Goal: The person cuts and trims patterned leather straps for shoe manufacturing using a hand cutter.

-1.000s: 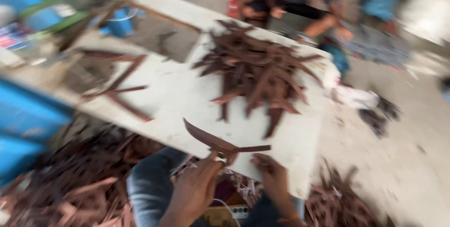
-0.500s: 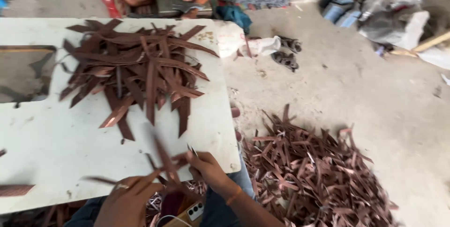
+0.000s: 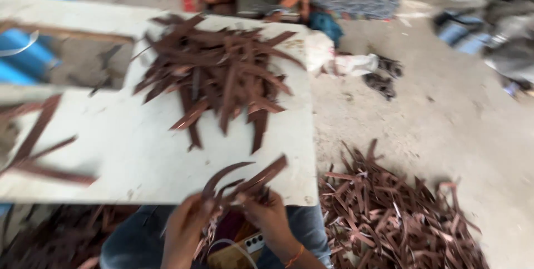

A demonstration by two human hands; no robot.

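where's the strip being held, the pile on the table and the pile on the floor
brown strip (image 3: 250, 179), head view, middle of its curve
table pile (image 3: 217, 74), head view, centre of heap
floor pile (image 3: 395, 213), head view, centre of heap

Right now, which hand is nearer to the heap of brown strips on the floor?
Right. The right hand is beside the floor heap; the left hand is further away, across the lap.

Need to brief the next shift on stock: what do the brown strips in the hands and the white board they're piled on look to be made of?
Brown strips: likely leather or leather-like sheet, matte reddish-brown; they curve and flop limply between the left hand and right hand. Motion blur hides any grain. White board: flat, rigid, smooth and scuffed, possibly painted wood or laminate; cannot tell which.
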